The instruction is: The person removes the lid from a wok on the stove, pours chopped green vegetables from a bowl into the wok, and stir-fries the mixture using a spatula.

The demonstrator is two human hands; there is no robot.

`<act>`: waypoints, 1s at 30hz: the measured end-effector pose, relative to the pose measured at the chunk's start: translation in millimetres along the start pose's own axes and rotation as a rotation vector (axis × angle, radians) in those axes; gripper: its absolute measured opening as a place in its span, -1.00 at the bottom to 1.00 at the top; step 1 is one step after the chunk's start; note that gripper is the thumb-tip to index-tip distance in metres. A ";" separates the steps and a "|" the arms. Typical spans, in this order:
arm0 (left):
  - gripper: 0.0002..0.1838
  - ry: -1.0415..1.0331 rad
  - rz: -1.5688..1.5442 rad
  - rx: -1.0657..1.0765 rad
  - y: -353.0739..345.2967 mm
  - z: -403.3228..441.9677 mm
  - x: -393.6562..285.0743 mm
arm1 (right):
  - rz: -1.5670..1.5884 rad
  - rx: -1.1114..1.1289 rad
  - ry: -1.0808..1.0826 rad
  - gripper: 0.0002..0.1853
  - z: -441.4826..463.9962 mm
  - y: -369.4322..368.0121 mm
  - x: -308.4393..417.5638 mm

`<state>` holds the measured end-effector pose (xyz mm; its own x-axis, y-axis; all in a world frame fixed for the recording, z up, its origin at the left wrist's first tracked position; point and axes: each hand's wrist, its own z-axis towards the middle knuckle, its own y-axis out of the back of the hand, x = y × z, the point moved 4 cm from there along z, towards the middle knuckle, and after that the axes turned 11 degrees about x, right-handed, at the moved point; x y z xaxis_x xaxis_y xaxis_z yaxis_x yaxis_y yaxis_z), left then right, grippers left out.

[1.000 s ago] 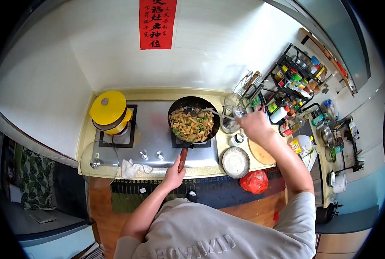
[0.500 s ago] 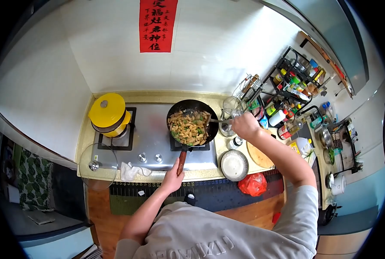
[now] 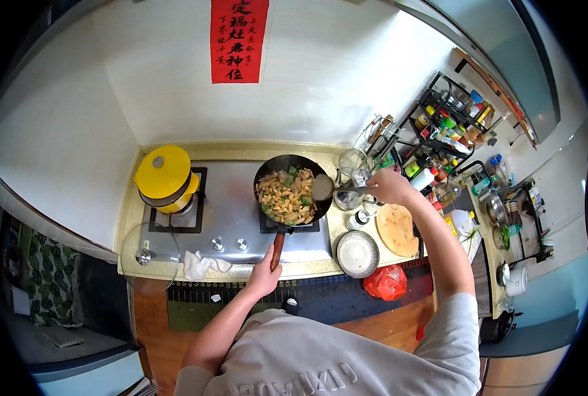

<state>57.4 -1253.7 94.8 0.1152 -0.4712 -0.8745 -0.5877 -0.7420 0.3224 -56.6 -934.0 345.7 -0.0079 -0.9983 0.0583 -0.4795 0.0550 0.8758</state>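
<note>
My left hand [image 3: 265, 273] is closed round the brown handle [image 3: 278, 249] of a black frying pan [image 3: 284, 161] on the right burner. Inside the pan lie browned, chopped pieces of food [image 3: 286, 198] mixed with bits of green. My right hand [image 3: 391, 186] grips the handle of a spatula [image 3: 322, 187], whose rounded grey head is over the right side of the pan, beside the food. Just right of the pan stand a small jar [image 3: 358, 220] and a white plate with a dark rim [image 3: 358, 255].
A yellow lidded pot [image 3: 163, 173] stands on the left burner. Near the counter's front edge are a glass lid [image 3: 150, 254] and a white cloth [image 3: 203, 264]. To the right lie a round wooden board [image 3: 397, 231] and a red plastic bag [image 3: 385, 282], with crowded bottles [image 3: 426, 178] behind.
The spatula has turned so its rounded head now shows at the pan's right side. My right hand has shifted slightly right, and the food is rearranged. My left hand stays on the handle.
</note>
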 end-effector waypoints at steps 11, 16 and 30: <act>-0.18 -0.007 -0.046 0.020 2.0 0.6 0.4 | -0.207 -0.157 -0.148 -0.76 40.6 -55.2 23.7; -0.18 -0.007 0.004 0.012 -1.2 3.9 5.6 | -0.064 -0.280 -0.027 -0.69 73.8 -108.0 7.3; -0.20 -0.056 -0.005 -0.030 -2.3 2.1 3.9 | -0.506 -0.289 -0.014 -0.84 -14.0 -69.3 26.6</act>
<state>57.5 -1252.8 90.0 0.0731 -0.4407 -0.8947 -0.5631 -0.7586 0.3277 -11.3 -964.1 293.3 0.1475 -0.9021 -0.4056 -0.1677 -0.4270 0.8886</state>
